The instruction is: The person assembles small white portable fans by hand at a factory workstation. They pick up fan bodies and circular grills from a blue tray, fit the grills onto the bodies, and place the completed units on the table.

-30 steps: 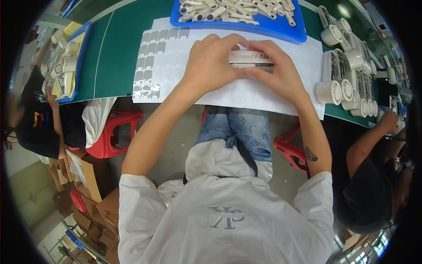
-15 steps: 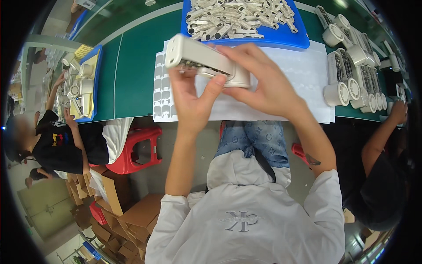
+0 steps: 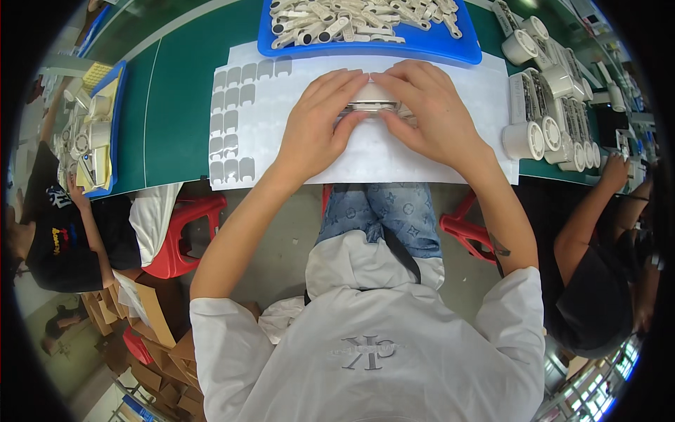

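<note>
The left hand point(image 3: 314, 129) and right hand point(image 3: 434, 118) are curled around opposite ends of a white plastic handheld device point(image 3: 370, 93), fingers over its far side and thumbs along its near edge, fingertips nearly meeting. Half a second ago it was tilted, its left end raised with inner parts exposed; now it lies level, mostly covered by the hands, above the white paper sheet point(image 3: 337, 160), near the blue plastic tray point(image 3: 369, 52).
</note>
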The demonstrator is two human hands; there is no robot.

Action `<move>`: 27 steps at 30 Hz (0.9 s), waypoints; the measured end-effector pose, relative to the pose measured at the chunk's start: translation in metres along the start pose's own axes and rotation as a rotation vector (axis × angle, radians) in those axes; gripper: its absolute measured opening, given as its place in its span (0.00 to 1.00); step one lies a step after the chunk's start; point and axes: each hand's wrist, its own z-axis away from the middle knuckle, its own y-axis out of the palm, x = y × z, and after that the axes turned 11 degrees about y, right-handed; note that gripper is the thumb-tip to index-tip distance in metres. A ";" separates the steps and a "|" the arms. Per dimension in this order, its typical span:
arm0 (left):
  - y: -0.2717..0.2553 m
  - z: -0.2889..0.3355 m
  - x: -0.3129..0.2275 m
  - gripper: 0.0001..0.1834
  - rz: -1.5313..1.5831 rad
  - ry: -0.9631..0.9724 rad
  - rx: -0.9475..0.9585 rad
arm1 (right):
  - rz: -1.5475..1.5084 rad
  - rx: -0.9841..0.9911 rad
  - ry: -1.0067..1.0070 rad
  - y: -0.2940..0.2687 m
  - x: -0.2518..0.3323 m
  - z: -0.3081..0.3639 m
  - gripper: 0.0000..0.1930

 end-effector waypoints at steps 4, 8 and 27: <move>0.000 0.001 0.001 0.25 -0.020 0.038 -0.005 | 0.031 -0.066 -0.039 0.009 -0.003 0.003 0.20; 0.001 0.001 0.002 0.23 -0.068 0.055 0.014 | 0.045 -0.085 -0.058 0.013 -0.007 0.004 0.20; -0.090 0.033 -0.048 0.17 0.313 -0.390 -1.026 | -0.932 0.007 0.131 0.040 0.086 -0.037 0.10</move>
